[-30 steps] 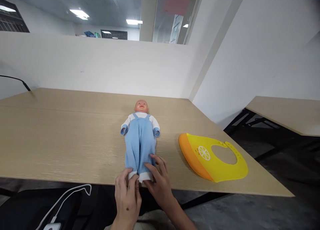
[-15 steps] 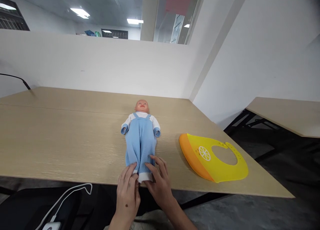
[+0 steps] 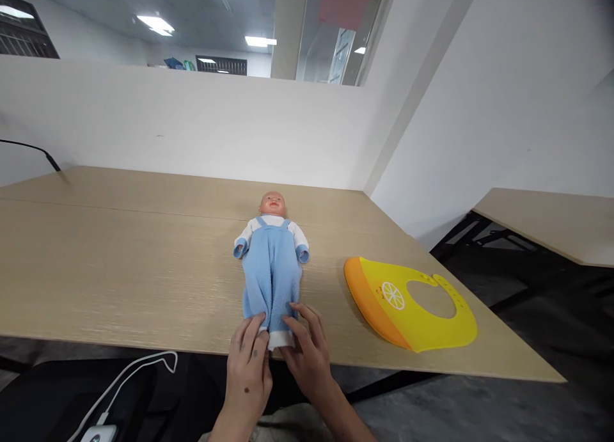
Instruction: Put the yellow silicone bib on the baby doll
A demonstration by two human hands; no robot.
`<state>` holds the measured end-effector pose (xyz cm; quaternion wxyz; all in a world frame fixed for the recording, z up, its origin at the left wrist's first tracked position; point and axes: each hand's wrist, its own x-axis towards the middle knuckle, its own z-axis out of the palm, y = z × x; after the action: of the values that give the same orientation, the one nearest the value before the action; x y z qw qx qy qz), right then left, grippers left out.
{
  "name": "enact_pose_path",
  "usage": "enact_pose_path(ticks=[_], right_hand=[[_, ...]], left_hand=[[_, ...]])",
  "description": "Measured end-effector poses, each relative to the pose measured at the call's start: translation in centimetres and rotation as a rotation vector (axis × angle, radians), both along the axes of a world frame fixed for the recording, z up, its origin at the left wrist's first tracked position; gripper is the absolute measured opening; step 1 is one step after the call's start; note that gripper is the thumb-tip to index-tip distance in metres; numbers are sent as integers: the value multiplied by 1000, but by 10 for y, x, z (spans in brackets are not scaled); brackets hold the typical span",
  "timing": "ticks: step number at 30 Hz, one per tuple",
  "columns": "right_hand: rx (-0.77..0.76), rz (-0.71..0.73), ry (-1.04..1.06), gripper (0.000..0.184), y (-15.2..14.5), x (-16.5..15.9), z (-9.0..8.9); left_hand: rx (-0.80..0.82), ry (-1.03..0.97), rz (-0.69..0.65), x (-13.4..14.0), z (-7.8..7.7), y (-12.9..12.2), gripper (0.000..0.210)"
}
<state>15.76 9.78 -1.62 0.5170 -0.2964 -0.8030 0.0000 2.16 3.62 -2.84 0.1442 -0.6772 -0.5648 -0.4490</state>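
Pale wall, with a glazed opening above it, stood beyond both hands; wood-grain table, its near edge beside the wrists.

Item: doll, face up on the table, directly ahead of the hands, head farthest from them. Dressed in a white top and blue overalls with white leg cuffs.

Left hand: fingers bent close together over the cuff of the nearer leg — most of that cuff hidden beneath them. Whether they pinched the cloth could not be told.

Right hand: fingers a little apart, tips resting on the other leg, thumb by its white cuff; a firm grip could not be confirmed.

Change noted: one second earlier the left fingertips lay lower, more of the cuff in sight; they had since moved up onto the blue cloth. Right hand nearly unaltered.

Also listed: yellow-and-orange bib, flat to the right of the right hand, unmoved; white cable, left of the left hand, below table level.
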Motion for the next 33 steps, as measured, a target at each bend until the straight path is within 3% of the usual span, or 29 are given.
enact_pose_path(ticks=[20,28,33], right_hand=[[-63,22,-56,26,-1,2,2],[-155,89,-8,32,-2,6,3],[-127,111,-37,36,-3,8,4]], left_hand=[[56,-53,82,8,0,-3,24],[48,-80,30,-3,-4,-7,44],[46,-38,69,-12,-1,-3,42]])
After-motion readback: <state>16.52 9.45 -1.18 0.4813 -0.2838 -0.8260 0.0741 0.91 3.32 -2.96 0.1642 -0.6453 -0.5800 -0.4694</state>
